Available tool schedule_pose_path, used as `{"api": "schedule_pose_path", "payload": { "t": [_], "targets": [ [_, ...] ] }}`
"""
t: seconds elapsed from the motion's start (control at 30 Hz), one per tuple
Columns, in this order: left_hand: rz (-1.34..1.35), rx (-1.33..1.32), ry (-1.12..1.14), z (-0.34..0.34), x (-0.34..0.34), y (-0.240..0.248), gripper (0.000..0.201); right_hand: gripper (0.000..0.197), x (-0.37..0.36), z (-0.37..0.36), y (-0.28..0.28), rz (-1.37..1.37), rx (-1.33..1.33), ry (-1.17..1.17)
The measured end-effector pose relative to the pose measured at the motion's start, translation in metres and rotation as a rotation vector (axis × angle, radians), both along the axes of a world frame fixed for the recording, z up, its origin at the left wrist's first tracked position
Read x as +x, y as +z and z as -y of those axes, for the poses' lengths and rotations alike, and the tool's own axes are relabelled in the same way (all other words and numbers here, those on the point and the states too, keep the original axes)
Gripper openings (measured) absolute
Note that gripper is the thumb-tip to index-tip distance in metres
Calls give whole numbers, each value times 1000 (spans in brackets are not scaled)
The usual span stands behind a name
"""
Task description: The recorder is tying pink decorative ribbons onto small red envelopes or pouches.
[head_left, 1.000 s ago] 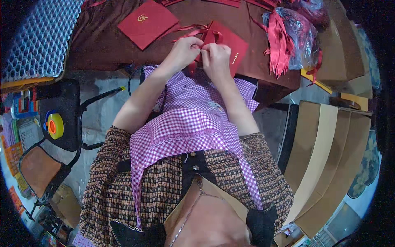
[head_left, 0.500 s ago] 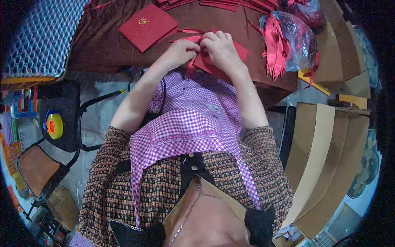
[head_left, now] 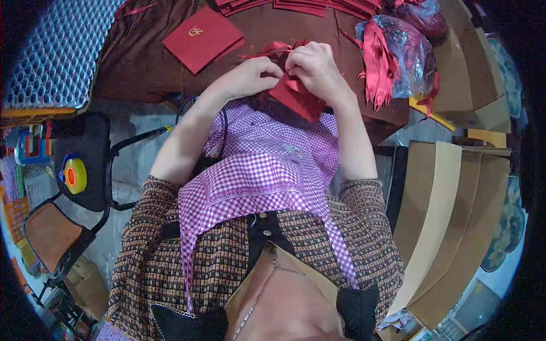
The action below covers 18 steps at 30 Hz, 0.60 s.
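A small red card or pouch (head_left: 298,99) hangs tilted over the table's near edge, below my right hand (head_left: 317,69). The fingers of that hand are pinched at its upper edge. Close on the left, my left hand (head_left: 250,77) has curled fingers, with thumb and forefinger at the red piece's left corner. What those fingertips hold, if anything, is too small to make out. Red ribbon (head_left: 276,46) lies just beyond both hands, partly hidden by them. Farther left, a red folder (head_left: 205,38) with a gold emblem rests on the brown tablecloth (head_left: 136,71).
Stacked red folders (head_left: 301,5) line the far edge. At right, a clear plastic bag (head_left: 412,54) sits beside a bundle of red ribbons (head_left: 376,65). Cardboard boxes (head_left: 449,227) stand at my right; a black chair (head_left: 85,153) holding a yellow tape roll (head_left: 75,175) is at my left.
The red piece has come toward me and tilted down over the table edge. My right hand has shifted slightly right with it; my left hand has moved a little right.
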<state>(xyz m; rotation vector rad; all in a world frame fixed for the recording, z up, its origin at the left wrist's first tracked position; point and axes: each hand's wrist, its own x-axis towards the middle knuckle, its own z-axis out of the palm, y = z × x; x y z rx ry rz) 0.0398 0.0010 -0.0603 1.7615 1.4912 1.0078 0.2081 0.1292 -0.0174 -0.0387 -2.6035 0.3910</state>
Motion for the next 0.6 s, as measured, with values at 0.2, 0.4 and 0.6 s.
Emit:
{"api": "schedule_pose_path", "payload": {
  "t": [0.2,0.4,0.6],
  "targets": [
    [280,-220,224,0,6,13,19,12,12,1,12,8,28,9],
    [97,-27,256,8,14,15,14,12,20,12,17,64,28,6],
    [-68,207,55,11,15,19,11,9,22,29,34,173,180,2]
  ]
}}
